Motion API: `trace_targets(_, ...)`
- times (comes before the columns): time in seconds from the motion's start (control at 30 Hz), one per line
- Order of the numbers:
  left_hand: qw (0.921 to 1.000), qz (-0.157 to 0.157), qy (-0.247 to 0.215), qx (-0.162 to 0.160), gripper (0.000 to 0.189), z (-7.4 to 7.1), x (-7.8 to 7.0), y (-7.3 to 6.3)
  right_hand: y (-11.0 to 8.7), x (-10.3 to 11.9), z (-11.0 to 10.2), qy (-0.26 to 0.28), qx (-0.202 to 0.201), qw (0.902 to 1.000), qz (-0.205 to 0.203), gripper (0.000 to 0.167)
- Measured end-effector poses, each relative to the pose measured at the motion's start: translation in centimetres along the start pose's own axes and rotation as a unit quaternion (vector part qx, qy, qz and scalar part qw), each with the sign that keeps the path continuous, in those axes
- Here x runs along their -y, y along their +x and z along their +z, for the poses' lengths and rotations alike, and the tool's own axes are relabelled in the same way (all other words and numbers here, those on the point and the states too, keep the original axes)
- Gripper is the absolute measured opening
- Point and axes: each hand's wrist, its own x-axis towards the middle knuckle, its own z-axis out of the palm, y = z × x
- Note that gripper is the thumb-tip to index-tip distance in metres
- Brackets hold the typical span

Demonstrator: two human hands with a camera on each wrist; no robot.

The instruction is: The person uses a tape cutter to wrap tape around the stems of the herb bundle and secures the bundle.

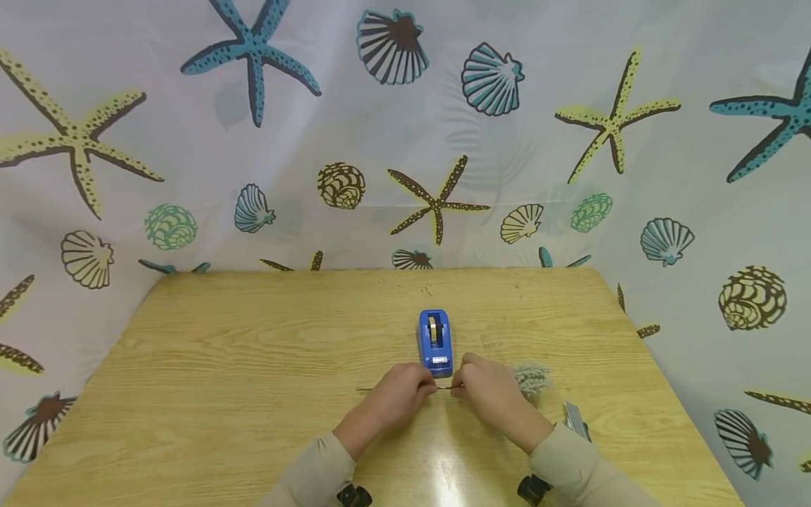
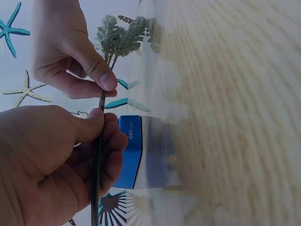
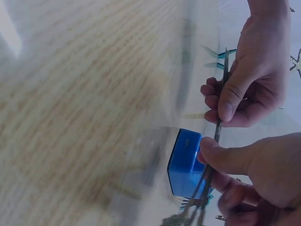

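Observation:
A thin bunch of dried flower stems (image 2: pixel 97 165) runs sideways between both hands, with fuzzy grey-green heads (image 1: pixel 532 379) out past the right hand. My left hand (image 1: pixel 400 389) pinches the stems between thumb and fingers, and their bare ends stick out to its left. Close beside it, my right hand (image 1: pixel 491 391) pinches the same stems nearer the heads. A short stretch of stem shows between the two hands. Just beyond the fingers stands a blue tape dispenser (image 1: pixel 436 345) holding a roll of tape. In the right wrist view the stems (image 3: pixel 217 134) fan apart below the right thumb.
By the right sleeve lies a grey utility knife (image 1: pixel 575 421), partly hidden by the forearm. The wooden table (image 1: pixel 253 338) ends at a curtain (image 1: pixel 405 127) printed with starfish and shells, which hangs behind and on both sides.

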Motion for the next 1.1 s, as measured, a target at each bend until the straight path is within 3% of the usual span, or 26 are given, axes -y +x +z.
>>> trace_targets(0.23,0.9997,-0.013,-0.013,-0.012,0.013,0.51,0.35,-0.09,0.20,-0.11,-0.39,-0.004,0.036,0.9993,-0.009,0.009)
trace_targets(0.53,0.9986,-0.004,-0.009,-0.052,0.007,0.61,0.29,-0.13,0.51,-0.32,-0.08,0.002,0.017,0.9998,0.009,0.005)
trace_targets(0.83,0.9994,-0.009,-0.001,-0.034,0.016,0.44,0.50,0.05,0.58,-0.38,0.30,-0.002,-0.002,0.9999,0.010,0.005)
trace_targets(1.1,0.9983,-0.006,-0.024,-0.053,0.012,0.46,0.57,-0.12,0.59,-0.23,-0.34,0.041,0.027,0.9987,0.015,0.008)
